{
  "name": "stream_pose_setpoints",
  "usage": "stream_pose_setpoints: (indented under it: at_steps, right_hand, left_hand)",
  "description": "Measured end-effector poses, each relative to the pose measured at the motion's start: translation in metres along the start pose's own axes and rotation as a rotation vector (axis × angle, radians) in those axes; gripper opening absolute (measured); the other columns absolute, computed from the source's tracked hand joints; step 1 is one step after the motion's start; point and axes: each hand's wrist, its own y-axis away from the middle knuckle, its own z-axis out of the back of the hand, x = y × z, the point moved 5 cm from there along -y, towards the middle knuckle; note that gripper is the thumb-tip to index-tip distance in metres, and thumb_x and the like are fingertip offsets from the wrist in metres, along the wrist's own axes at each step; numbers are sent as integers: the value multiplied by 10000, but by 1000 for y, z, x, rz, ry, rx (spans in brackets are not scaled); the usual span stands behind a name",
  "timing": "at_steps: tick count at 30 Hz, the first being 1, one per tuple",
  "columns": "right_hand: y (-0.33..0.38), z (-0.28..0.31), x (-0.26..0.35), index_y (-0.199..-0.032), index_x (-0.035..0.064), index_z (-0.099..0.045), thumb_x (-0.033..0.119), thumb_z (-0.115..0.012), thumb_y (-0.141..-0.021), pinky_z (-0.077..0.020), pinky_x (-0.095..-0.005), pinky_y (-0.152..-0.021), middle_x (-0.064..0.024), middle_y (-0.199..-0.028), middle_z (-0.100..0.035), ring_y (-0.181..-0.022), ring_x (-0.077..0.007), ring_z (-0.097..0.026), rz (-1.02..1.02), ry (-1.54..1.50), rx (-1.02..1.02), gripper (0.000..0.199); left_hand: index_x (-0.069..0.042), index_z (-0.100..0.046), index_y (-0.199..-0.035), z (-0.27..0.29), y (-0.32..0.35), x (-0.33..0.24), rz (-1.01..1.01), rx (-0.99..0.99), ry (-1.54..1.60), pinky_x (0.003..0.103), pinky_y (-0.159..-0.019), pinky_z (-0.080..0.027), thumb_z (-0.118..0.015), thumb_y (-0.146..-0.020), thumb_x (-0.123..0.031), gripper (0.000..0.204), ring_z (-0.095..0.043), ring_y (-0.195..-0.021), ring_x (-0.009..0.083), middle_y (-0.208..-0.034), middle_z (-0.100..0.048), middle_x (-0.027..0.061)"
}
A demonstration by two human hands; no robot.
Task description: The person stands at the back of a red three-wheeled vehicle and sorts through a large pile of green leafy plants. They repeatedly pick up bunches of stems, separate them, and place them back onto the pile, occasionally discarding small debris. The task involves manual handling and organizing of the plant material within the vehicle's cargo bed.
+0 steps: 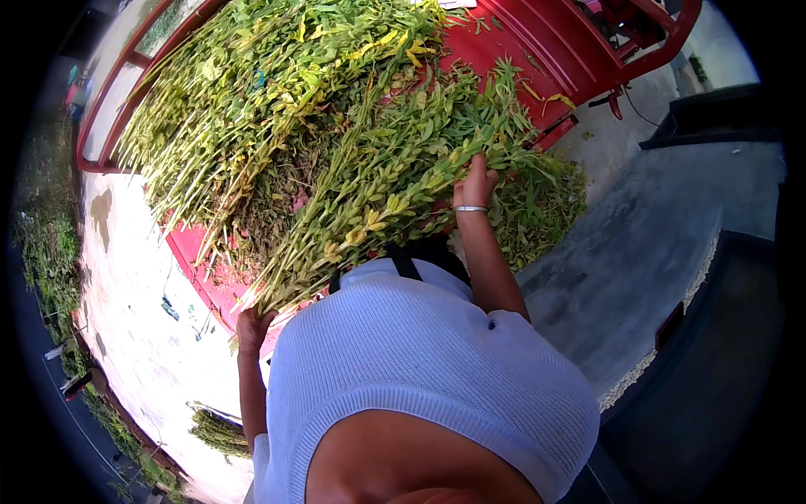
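Holding a long bundle of green leafy stalks [378, 193], the left hand [252, 328] grips its 7 o'clock end, the right hand [477, 183] its 3 o'clock side.

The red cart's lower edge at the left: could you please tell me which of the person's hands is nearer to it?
Left. The left hand grips the stem ends of the green bundle right at the red cart's lower edge; the right hand grasps the bundle's leafy end, farther away.

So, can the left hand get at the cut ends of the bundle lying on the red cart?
Probably yes: the left hand is already at the stem ends of the bundle, at the edge of the red cart, with nothing between them.
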Motion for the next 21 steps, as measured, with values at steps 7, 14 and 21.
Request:
stream_pose_setpoints:
  at_steps: [7, 14, 21]
  right_hand:
    - [16, -42, -25, -884, 65, -489, 165, -588, -851, -322, -298, -446, -8, -721, -508, -548, -96, -444, -155, -8, 349, 144]
    - [-34, 62, -203, -1288, 96, -369, 256, -617, -867, -481, -424, -698, -137, -1261, -362, -937, -296, -481, -831, 330, 208, 514]
    - [-28, 26, -183, -1346, 32, -264, 190, -601, -875, -504, -410, -702, -243, -1413, -152, -1041, -356, -478, -761, 364, 310, 601]
  left_hand:
    - [-35, -613, -944, 1, -7, 38, 118, 37, 94, 410, -615, -462, -724, -734, -278, 339, -601, -712, 368, -767, -638, 170]
    - [-72, -616, -855, 17, -11, 43, 188, 158, -289, 443, -597, -454, -638, -768, -468, 406, -600, -697, 357, -697, -609, 160]
    - [-87, -620, -854, 0, 6, 54, 164, 25, -298, 449, -558, -439, -653, -759, -435, 362, -587, -642, 346, -632, -583, 147]
